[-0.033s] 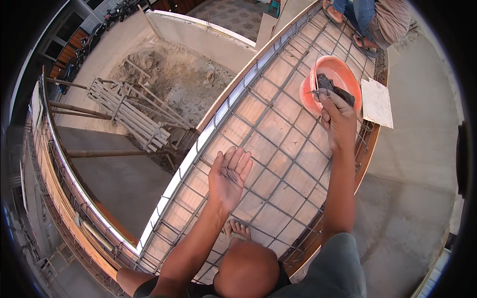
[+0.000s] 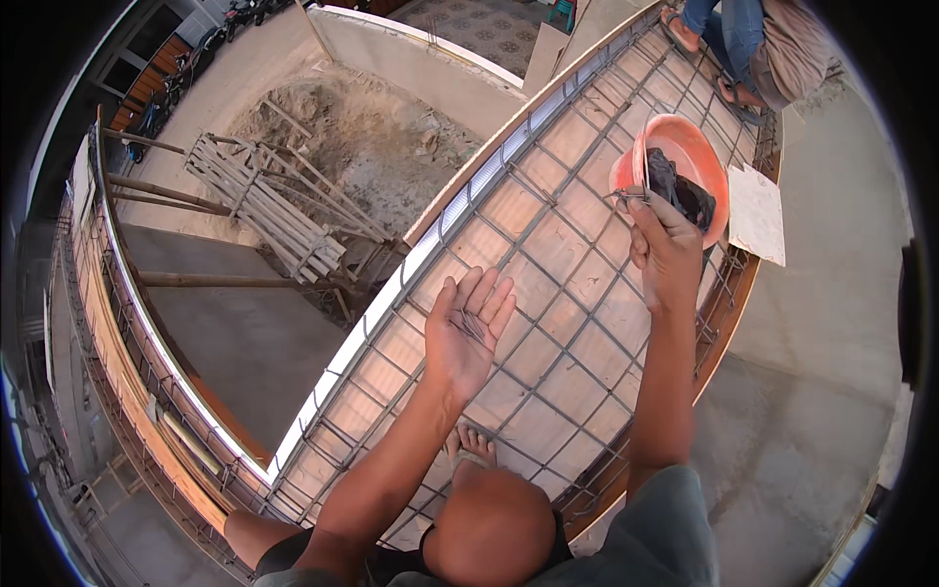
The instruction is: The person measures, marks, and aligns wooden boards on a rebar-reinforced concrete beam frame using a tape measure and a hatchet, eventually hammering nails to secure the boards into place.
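Note:
My left hand [image 2: 462,338] is held palm up with the fingers stretched out. Several thin dark nails [image 2: 473,327] lie loose across its palm. Further right, my right hand [image 2: 665,245] is closed, thumb and fingertips pinching a few more of these nails [image 2: 629,195], whose ends stick out to the left. Just behind that hand is an orange-red bucket [image 2: 722,161], partly covered by it. A crumpled black plastic bag [image 2: 675,186] sits inside the bucket. Under both hands runs a steel rebar mesh [image 2: 536,391] over wooden boards.
Another person's sandalled feet [image 2: 740,95] are on the mesh at the far right. A pale torn board [image 2: 756,217] lies beside the bucket. Left of the white-edged formwork [image 2: 342,360] there is a drop, with bundled bamboo poles [image 2: 259,210] below. My bare foot [image 2: 472,445] stands on the mesh.
My left hand has moved slightly up and to the right, the nails still on its palm. My right hand stays pinched beside the bucket. The whole view has shifted a little.

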The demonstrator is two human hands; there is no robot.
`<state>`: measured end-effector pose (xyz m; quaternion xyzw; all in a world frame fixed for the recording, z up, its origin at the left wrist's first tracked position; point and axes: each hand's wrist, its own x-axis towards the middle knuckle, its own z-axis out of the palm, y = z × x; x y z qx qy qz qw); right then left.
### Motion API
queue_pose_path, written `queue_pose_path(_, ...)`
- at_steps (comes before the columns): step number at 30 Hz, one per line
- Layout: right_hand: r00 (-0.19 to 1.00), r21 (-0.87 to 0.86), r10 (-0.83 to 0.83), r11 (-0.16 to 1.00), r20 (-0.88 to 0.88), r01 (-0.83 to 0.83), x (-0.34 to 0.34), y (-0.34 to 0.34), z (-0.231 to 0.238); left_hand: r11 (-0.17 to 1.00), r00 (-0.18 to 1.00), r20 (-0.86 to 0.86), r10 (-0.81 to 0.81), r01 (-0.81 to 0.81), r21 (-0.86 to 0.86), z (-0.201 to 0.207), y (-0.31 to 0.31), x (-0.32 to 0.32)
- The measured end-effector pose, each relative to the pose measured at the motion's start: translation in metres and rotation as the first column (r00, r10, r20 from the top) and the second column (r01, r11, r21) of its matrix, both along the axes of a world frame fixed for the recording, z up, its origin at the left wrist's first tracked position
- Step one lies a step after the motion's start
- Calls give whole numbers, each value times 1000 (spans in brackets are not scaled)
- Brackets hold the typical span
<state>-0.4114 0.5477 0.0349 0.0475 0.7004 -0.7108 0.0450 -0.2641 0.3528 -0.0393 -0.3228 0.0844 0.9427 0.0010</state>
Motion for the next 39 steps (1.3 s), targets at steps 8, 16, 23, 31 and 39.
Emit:
queue_pose_path(8, 830, 425, 342, 894, -441, -142, 141, -154, -59, 965, 965, -81, 251, -242, 103, 19, -46, 4)
queue_pose_path(16, 602, 687, 738, 608, -304, -398, 202, -195, -21, 881, 919, 59, 390, -391, 266, -12, -92, 74)
queue_pose_path(23, 288, 629, 797, 598, -531, -496, 231, -237, 4, 848, 841, -188, 507, -448, 282, -22, -155, 178)
queue_pose_path(31, 236, 514, 911, 389, -339, -765, 294, -334, 60, 793, 792, -70, 606, -609, -20, 139, -260, 397)
queue_pose_path(39, -449, 689, 876, -434, 174, -580, 461, -473, 66, 709, 731, 27, 682, -651, -270, 231, -235, 609)
